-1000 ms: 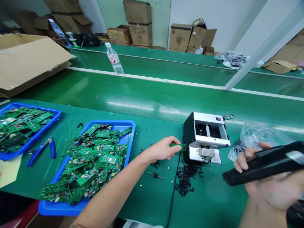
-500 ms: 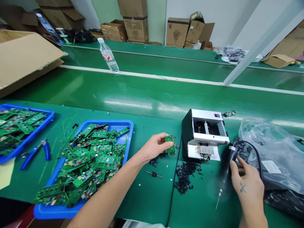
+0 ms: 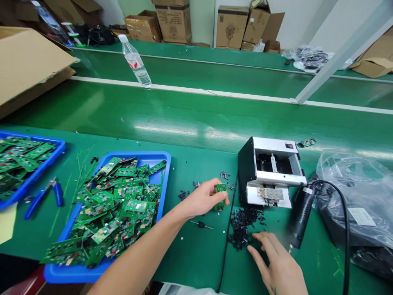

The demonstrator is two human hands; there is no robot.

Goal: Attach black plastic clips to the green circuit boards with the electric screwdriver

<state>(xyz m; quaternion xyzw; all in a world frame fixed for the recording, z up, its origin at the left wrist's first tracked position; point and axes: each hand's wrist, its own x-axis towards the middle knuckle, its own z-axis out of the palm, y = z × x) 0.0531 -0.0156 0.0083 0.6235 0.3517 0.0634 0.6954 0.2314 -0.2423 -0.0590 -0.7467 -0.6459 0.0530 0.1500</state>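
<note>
My left hand pinches a small green circuit board between thumb and fingers, left of a black cable on the bench. At the right edge of a pile of small black plastic parts is my right hand, its thumb and forefinger apart and nothing seen between them. A black electric screwdriver lies to the right of that hand, its tip hidden behind the hand. Behind the pile stands a silver and black machine with a metal fixture at its front.
A blue tray heaped with circuit boards stands to the left, with another blue tray beyond it. Blue-handled cutters lie between them. A clear plastic bag is at the right. A water bottle stands on the white rail.
My right hand has let go of the electric screwdriver and moved left to the black parts. The left hand keeps the circuit board. The view has shifted slightly.
</note>
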